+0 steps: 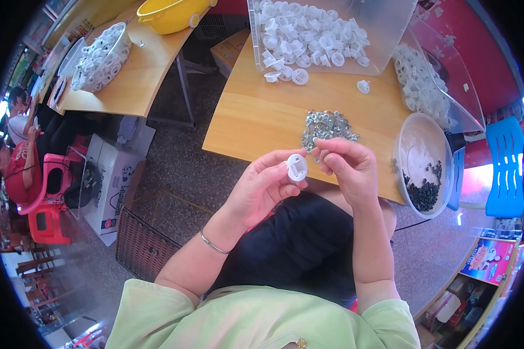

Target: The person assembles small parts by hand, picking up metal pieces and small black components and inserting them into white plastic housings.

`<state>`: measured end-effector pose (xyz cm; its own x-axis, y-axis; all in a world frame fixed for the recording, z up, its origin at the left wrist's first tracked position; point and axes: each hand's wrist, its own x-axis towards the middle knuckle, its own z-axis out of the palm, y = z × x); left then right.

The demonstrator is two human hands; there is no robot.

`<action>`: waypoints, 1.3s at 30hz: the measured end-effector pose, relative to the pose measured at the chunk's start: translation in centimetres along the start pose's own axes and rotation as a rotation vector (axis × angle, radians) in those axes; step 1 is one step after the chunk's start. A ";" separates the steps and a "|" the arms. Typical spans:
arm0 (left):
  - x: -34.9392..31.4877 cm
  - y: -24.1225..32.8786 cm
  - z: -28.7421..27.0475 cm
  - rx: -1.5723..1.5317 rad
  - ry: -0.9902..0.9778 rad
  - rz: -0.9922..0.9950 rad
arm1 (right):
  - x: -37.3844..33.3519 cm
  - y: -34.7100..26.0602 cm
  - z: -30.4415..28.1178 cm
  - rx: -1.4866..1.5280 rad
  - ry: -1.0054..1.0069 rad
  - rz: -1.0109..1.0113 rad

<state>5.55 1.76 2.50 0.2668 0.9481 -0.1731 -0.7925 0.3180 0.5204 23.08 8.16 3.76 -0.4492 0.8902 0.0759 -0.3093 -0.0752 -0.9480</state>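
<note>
My left hand (256, 189) pinches a round white plastic part (297, 167) between thumb and fingers, its slotted face turned up. Close by on the right, my right hand (353, 168) has its thumb and fingertips pressed together. Whatever is between those fingertips is too small to make out. Both hands are over my lap at the table's near edge, apart from each other. Just beyond the right fingertips, a heap of small shiny metal pieces (327, 124) lies on the wooden table (256, 110). A single white plastic part (363, 86) rests farther back.
A clear bin (384, 43) of white parts lies at the back, some spilling out. To the right are a bag of white parts (419, 87) and a round tub (419, 125) with small black pieces. Another table (140, 75) stands left; people sit beyond it.
</note>
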 end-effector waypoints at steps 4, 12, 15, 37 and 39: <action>-0.1 -0.1 0.1 0.042 0.023 0.008 | 0.0 0.0 0.0 -0.013 -0.021 -0.026; 0.0 -0.1 0.0 -0.006 -0.007 -0.007 | 0.1 -0.2 0.3 -0.031 0.024 -0.048; 0.0 -0.1 -0.1 -0.019 -0.005 0.000 | 0.0 0.1 0.2 -0.028 0.000 -0.053; 0.1 -0.2 0.1 -0.056 0.004 0.029 | 0.4 0.5 0.7 -0.578 -0.122 -0.381; 0.1 -0.2 0.0 -0.061 0.012 0.043 | 0.3 0.6 0.8 -0.589 -0.118 -0.370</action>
<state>5.72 1.78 2.38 0.2253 0.9608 -0.1613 -0.8351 0.2757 0.4760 22.12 8.09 3.50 -0.5001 0.7534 0.4269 0.0309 0.5083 -0.8607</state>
